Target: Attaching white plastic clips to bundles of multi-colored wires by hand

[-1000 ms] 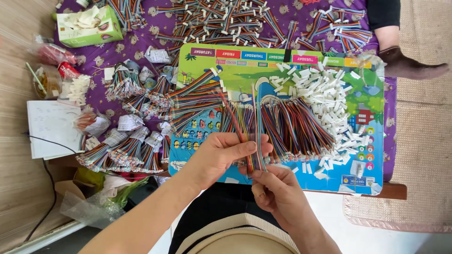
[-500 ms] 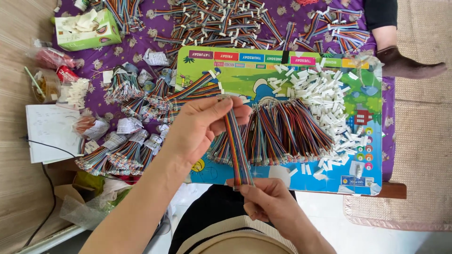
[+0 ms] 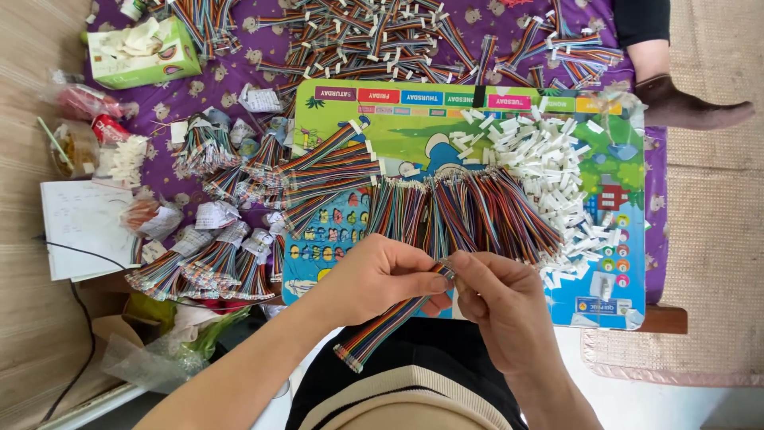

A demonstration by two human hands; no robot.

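Head view, hands point(image 3: 446, 291) pinching rainbow ribbon cable point(image 3: 380, 328)

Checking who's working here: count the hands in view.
2: left hand and right hand, side by side, both pinching one rainbow ribbon cable. Another person's hands may lie out of view.

Cable point(image 3: 382, 326): matt plastic insulation, rainbow. Board point(image 3: 334, 231): glossy printed. Cloth point(image 3: 263, 80): matt purple fabric. Connectors point(image 3: 549, 159): white plastic.

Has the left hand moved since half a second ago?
Yes. The left hand has dropped from over the colourful board toward its near edge, pinching the rainbow wire strip.
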